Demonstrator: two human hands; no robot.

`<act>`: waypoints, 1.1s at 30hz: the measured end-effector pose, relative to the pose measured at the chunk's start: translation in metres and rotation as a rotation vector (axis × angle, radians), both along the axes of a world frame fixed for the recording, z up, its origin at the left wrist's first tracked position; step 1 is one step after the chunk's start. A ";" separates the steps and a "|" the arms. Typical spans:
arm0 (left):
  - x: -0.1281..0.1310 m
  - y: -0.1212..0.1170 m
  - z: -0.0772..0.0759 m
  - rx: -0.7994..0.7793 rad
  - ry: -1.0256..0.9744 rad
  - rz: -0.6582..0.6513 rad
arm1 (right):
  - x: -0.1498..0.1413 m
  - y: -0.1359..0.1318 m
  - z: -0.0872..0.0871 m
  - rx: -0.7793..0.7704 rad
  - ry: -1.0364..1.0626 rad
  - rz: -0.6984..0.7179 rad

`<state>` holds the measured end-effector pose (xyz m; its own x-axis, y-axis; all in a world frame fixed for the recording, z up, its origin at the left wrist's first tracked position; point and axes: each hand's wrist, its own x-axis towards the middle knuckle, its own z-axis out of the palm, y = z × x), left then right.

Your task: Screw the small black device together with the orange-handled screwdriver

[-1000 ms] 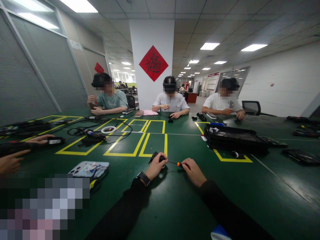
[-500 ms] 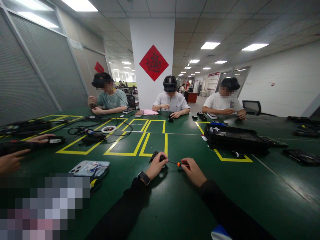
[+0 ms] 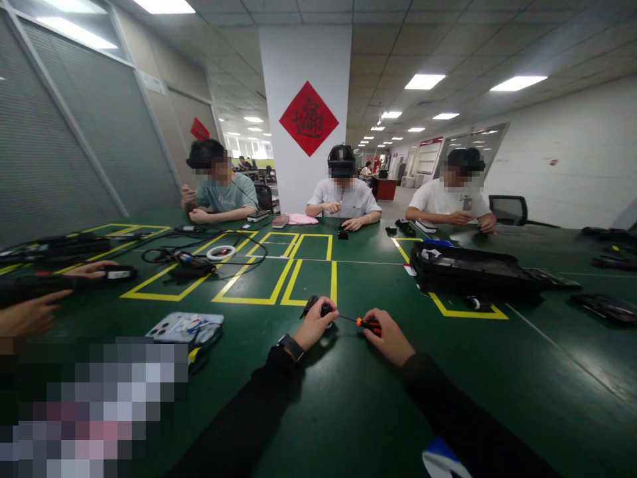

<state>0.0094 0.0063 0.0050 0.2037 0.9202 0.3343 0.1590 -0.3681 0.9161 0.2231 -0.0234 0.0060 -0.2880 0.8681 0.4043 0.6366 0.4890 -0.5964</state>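
Observation:
My left hand [image 3: 313,326] is closed around a small black object [image 3: 314,306] on the green table [image 3: 348,398]. My right hand [image 3: 389,336] grips a small screwdriver with an orange and black handle [image 3: 371,324]. Its thin shaft points left and its tip meets the black object by my left fingers. Both arms are in black sleeves, and a dark watch [image 3: 291,346] sits on my left wrist.
A phone in a patterned case [image 3: 184,329] lies to the left. A black case [image 3: 472,272] sits at the right, cables and a white ring [image 3: 221,252] at the left. Three people sit across the table; another person's hands [image 3: 30,317] reach in from the left.
The view has tilted slightly, so hands and table sit a little higher in frame. My hands keep the same grip on the screwdriver and the black object.

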 end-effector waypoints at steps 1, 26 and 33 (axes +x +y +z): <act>0.000 0.000 0.000 -0.001 -0.003 -0.007 | 0.000 0.000 0.000 0.001 -0.003 0.000; 0.002 -0.002 0.003 -0.007 0.024 0.022 | -0.006 -0.001 -0.001 0.079 -0.076 0.033; 0.001 -0.002 0.004 0.022 0.057 0.012 | -0.004 0.001 -0.002 0.043 -0.011 0.007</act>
